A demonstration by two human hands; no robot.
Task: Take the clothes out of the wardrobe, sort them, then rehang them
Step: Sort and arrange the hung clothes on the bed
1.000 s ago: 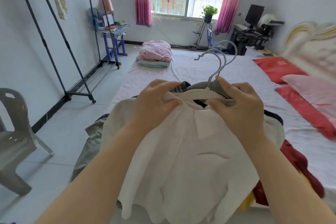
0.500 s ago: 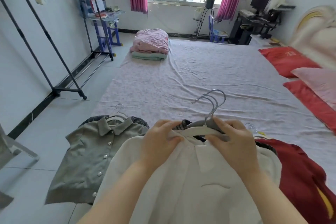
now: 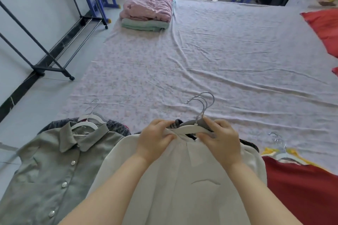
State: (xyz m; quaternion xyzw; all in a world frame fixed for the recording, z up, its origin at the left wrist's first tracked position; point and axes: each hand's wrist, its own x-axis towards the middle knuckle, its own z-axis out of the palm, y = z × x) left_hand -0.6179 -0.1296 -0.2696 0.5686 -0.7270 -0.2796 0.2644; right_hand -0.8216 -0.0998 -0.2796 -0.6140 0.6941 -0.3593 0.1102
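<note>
Two hands work the neck of the same bundle: the left hand (image 3: 155, 138) pinches the collar of the white shirt (image 3: 182, 184) against the left arm of the white hanger (image 3: 188, 129), fingers curled tight, while the right hand (image 3: 220, 139) clamps the hanger's right arm, thumb on top. That two-sided grip looks meant to keep the hanger level and the shirt from slipping off its shoulders. Behind the white one, more hangers sit stacked in the same grasp, their hooks (image 3: 203, 104) standing up together just beyond the fingers, with a striped collar (image 3: 173, 125) peeking between them, so several garments are probably being handled as one lot. The shirt drapes from the hands back toward the body, over the near edge of the bed (image 3: 219, 56). Just to the left lies the grey shirt (image 3: 54, 166) on its own hanger, flat and buttoned; to the right, a red garment (image 3: 301, 192), also with hooks showing. Piles either side suggest sorting is under way. Well away at the left wall stands the rack (image 3: 53, 67), no clothes visible on the part in view, waiting for the rehang. Folded bedding (image 3: 148, 5) sits at the bed's far end.
</note>
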